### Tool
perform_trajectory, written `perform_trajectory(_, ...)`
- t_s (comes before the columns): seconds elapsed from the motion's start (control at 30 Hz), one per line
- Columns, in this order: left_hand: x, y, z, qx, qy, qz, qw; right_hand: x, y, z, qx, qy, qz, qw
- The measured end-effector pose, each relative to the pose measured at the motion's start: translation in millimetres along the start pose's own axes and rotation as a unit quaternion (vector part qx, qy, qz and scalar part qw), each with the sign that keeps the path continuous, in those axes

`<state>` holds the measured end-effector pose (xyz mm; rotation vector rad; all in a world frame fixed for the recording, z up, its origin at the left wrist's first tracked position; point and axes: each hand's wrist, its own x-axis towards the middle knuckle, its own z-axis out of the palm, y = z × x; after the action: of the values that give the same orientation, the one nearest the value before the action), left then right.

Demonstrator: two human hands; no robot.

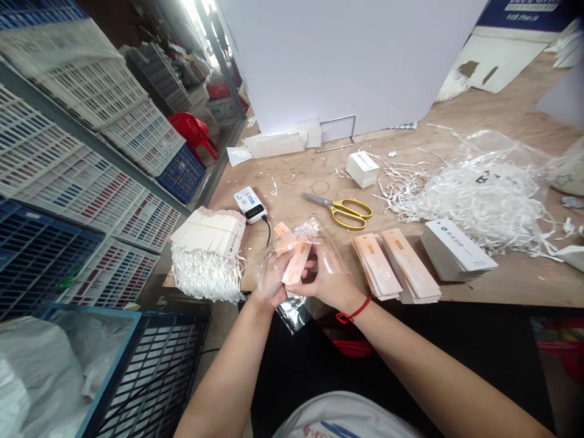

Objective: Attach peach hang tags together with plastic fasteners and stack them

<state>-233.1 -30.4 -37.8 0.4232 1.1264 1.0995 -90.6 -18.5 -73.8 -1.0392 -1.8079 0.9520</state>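
Print on the hang tags [458, 252] is unreadable.

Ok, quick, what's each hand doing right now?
Left hand: closed, holding a peach card and clear plastic bag.
Right hand: closed, holding the bag.

From where I'm operating, this reads as a small packing workshop in a warehouse: a rough plywood workbench [483, 115] fills the right of the frame, holding yellow-handled scissors [342, 210], a heap of white paper strips [469, 207] and stacks of printed paper tags [396, 264], while plastic crates [77, 158] sit on metal shelving [86, 143] along the left and a red plastic chair [191, 137] stands in the aisle at upper left
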Motion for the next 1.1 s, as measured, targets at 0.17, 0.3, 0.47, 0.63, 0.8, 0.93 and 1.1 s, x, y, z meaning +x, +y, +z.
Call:
perform_trajectory(0.17,0,1,0.6,0.01,0.02,-0.01,1.0,0,1,-1,-0.034,-0.008,0.008,0.999)
perform_trajectory(0.3,2,1,-1.3,0.002,0.018,-0.024,1.0,-1,4,0,-0.04,-0.016,-0.01,0.999)
perform_trajectory(0.47,2,-4,-4.4,0.014,-0.016,0.002,1.0,-5,1,3,-0.07,-0.016,-0.032,0.997)
perform_trajectory(0.63,-1,-7,-0.6,0.011,-0.011,0.031,0.999,-2,-10,1,-0.048,-0.042,-0.009,0.998)
perform_trajectory(0.8,2,-6,1.5,-0.016,-0.015,0.041,0.999,0,-12,-9,0.105,-0.08,0.008,0.991)
perform_trajectory(0.93,6,-7,-1.3,-0.047,-0.024,0.045,0.998,-2,-17,-25,0.314,-0.106,0.035,0.943)
perform_trajectory(1.1,5,-5,-1.0,-0.061,-0.01,0.022,0.998,0,-35,-44,0.561,-0.073,0.1,0.818)
